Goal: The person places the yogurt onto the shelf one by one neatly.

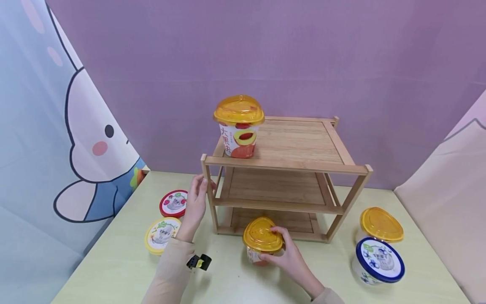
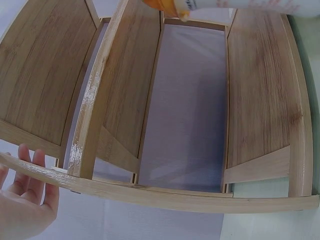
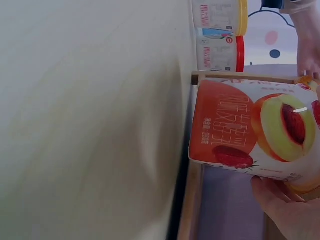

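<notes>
The peach cup is upright or nearly so, its orange lid up and its long axis close to vertical; it is just in front of the wooden rack, near the middle of the bottom shelf, which lies beyond it from the person; whether its base touches the table I cannot tell. The right hand is the nearer one and holds the cup from its right side, thumb on the near face, a finger up at the lid; the cup thus lies to the left of that hand. The left hand is apart from the cup, farther off and to its left, fingers bent round the rack's left front post; from there the cup lies rightward and closer to the person. A second peach cup stands upright on the top shelf, at its left front; red-lidded and yellow-lidded tubs sit left of the rack; a blue-lidded tub and another orange-lidded cup are at the right.
</notes>
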`<state>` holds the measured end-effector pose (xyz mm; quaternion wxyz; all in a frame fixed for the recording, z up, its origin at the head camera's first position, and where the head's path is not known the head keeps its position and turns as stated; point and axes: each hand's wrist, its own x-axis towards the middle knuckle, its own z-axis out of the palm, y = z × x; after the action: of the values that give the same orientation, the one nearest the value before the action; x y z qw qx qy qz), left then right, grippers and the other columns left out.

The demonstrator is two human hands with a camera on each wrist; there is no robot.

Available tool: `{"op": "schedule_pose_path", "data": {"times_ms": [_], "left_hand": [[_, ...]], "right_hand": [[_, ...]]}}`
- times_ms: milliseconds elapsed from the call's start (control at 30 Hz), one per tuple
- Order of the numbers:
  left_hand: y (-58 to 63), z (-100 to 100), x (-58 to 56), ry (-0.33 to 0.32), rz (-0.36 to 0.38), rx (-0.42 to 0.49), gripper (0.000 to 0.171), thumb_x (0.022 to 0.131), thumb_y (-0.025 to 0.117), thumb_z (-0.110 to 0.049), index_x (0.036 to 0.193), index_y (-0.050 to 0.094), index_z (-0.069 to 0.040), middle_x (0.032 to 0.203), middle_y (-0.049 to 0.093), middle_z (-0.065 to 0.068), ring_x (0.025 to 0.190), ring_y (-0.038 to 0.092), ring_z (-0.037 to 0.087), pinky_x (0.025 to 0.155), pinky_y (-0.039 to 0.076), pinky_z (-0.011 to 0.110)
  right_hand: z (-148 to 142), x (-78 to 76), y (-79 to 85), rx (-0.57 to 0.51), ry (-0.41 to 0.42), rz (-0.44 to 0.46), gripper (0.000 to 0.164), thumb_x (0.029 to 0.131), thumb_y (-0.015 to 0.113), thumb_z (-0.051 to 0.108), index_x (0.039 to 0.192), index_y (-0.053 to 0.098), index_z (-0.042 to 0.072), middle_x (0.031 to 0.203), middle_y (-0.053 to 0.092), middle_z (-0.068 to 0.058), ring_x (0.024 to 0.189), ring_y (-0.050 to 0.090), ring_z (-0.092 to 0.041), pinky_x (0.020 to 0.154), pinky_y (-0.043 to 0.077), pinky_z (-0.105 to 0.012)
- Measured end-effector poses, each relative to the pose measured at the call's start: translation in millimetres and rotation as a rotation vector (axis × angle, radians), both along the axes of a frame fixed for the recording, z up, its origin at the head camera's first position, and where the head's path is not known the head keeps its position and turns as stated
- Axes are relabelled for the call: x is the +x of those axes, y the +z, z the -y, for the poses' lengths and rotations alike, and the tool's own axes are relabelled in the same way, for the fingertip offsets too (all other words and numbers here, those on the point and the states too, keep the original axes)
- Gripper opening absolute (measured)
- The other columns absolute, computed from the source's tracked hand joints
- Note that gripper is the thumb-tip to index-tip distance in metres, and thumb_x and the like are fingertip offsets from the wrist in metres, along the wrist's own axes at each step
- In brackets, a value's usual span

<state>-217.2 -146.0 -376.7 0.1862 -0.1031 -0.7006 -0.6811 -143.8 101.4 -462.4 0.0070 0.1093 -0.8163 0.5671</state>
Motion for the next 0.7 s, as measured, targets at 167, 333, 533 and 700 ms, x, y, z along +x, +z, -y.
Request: {"op": "schedule_pose_path", "data": {"times_ms": [167,333,533,700], "left_hand": [[-0.1,0,-0.1,-0.009,-0.003,0.012,0.031,0.096,0.037,-0.020,0.115,0.040,0.004,0.087,0.054,0.010,0.089,0.052,0.020,0.088,0.034,0.035],[0.0,0,-0.2,-0.008,0.000,0.009,0.029,0.096,0.037,-0.018,0.115,0.040,0.003,0.086,0.053,0.006,0.089,0.051,0.018,0.089,0.034,0.034],[-0.4,0,-0.6,-0.004,0.003,0.009,0.029,0.096,0.037,-0.018,0.114,0.041,0.003,0.086,0.054,0.007,0.089,0.052,0.018,0.088,0.035,0.033],[-0.6,0,-0.2,-0.004,0.002,0.008,0.030,0.096,0.038,-0.021,0.115,0.041,0.002,0.086,0.054,0.007,0.088,0.052,0.017,0.088,0.035,0.034]], "right_hand": [[-3,5.3,10.1,0.051,0.002,-0.030,0.067,0.063,0.079,0.026,0.117,0.042,0.015,0.126,0.042,-0.013,0.116,0.042,-0.033,0.094,0.033,-0.049],[-5,9.8,20.8,0.053,-0.011,-0.066,0.065,0.061,0.080,0.024,0.115,0.044,0.017,0.123,0.046,-0.008,0.114,0.045,-0.027,0.092,0.036,-0.045],[-11,14.6,38.5,0.048,-0.019,-0.143,0.063,0.058,0.081,0.019,0.112,0.048,0.015,0.116,0.051,-0.001,0.109,0.048,-0.021,0.090,0.040,-0.037],[-18,17.6,54.4,0.100,0.002,-0.229,0.064,0.058,0.081,0.021,0.112,0.048,0.016,0.114,0.053,0.002,0.106,0.049,-0.017,0.088,0.042,-0.033]]}}
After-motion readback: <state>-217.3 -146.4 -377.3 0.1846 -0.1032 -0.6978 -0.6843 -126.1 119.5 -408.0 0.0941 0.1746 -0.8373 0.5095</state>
